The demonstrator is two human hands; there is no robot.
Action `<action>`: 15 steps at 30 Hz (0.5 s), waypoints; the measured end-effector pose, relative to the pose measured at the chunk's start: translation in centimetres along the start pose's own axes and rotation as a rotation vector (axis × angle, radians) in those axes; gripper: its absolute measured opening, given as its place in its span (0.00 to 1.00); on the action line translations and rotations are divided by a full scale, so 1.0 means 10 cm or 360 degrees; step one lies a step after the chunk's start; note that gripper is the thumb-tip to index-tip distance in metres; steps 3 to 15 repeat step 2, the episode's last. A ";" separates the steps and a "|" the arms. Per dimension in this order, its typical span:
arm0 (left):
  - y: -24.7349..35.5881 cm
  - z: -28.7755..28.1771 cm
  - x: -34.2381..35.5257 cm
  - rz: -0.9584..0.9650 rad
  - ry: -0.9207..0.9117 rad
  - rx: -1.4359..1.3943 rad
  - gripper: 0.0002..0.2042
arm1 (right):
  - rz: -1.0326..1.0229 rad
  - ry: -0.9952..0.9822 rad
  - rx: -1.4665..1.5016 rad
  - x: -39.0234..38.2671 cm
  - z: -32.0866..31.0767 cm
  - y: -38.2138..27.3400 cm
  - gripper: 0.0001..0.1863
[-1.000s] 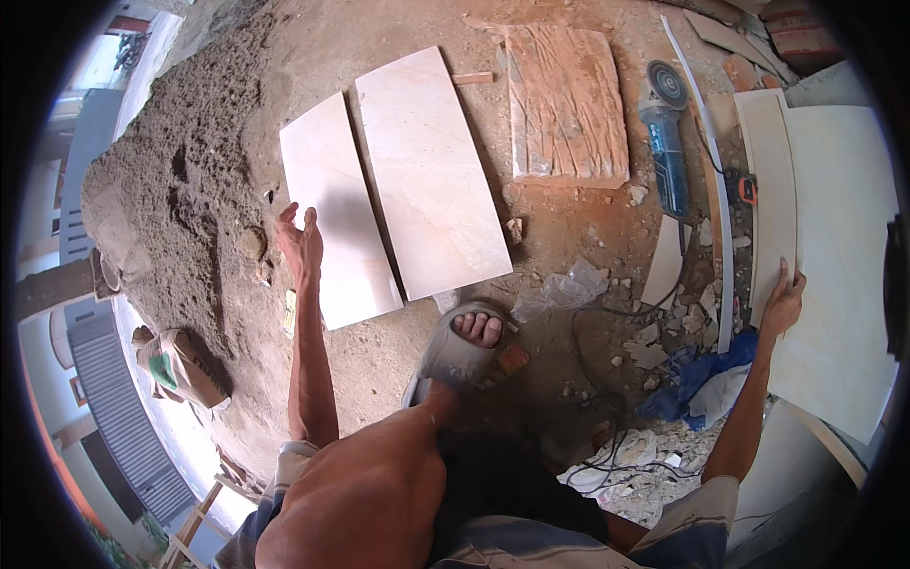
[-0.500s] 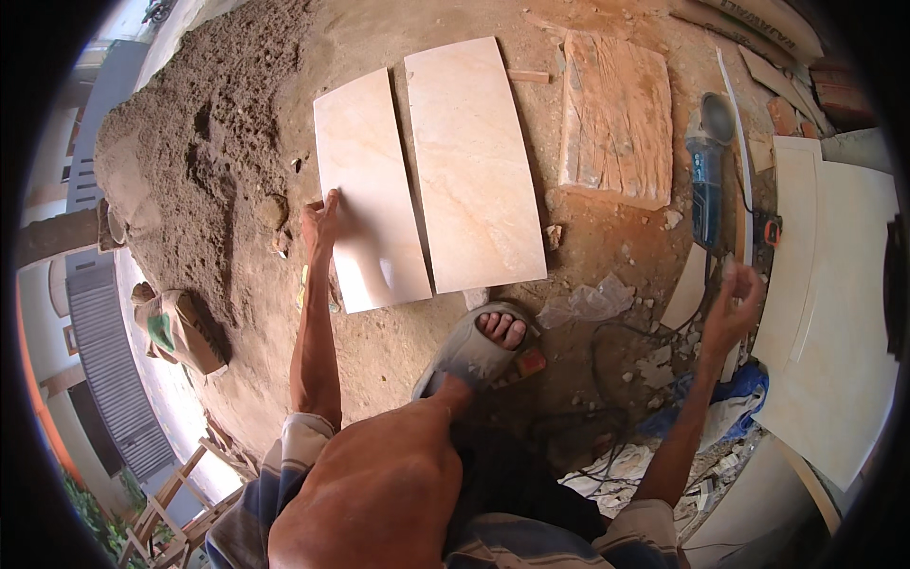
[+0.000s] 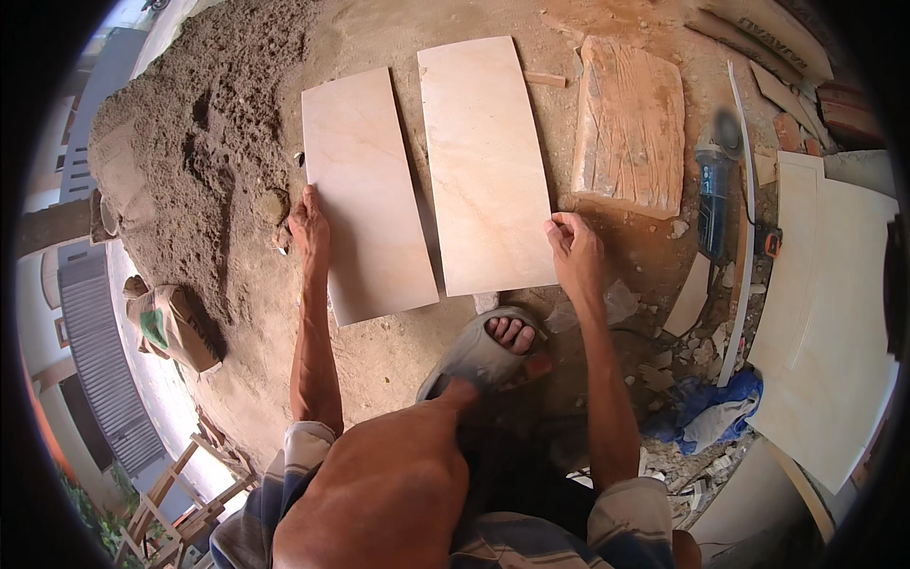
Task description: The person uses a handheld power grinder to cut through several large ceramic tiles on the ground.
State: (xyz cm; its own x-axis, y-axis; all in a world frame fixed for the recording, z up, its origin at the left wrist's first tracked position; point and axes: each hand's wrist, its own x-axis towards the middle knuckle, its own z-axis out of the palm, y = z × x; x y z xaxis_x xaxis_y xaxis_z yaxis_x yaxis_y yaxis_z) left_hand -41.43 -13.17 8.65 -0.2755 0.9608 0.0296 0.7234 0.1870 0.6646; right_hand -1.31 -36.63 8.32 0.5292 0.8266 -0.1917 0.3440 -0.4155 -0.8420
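Two long cream tile pieces lie side by side on the ground with a narrow gap between them. The left tile piece is tilted, its left edge held between the thumb and fingers of my left hand. At the right edge of the right tile piece, near its lower corner, my right hand pinches with thumb and fingertips. Part of each hand's grip is hidden behind the tile edges. My sandalled foot rests just below the right piece.
To the right are a wooden block, a blue angle grinder, a pale strip and larger cream tiles. Blue plastic lies among rubble. A sand heap and a paper sack stand on the left.
My right hand has come leftward from near the grinder and gripped the right tile piece. The left piece has shifted slightly left and tilted, with my left hand still on its edge.
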 end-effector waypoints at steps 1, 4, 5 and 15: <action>0.05 -0.12 0.10 0.0128 0.0029 0.0013 0.33 | 0.0003 -0.0028 0.0018 0.01 0.00 0.01 0.18; 0.00 -0.29 0.26 -0.0076 -0.0122 0.0163 0.33 | -0.0014 -0.0029 -0.0043 0.04 0.02 0.06 0.20; 0.00 -0.29 0.26 -0.0076 -0.0122 0.0163 0.33 | -0.0014 -0.0029 -0.0043 0.04 0.02 0.06 0.20; 0.00 -0.29 0.26 -0.0076 -0.0122 0.0163 0.33 | -0.0014 -0.0029 -0.0043 0.04 0.02 0.06 0.20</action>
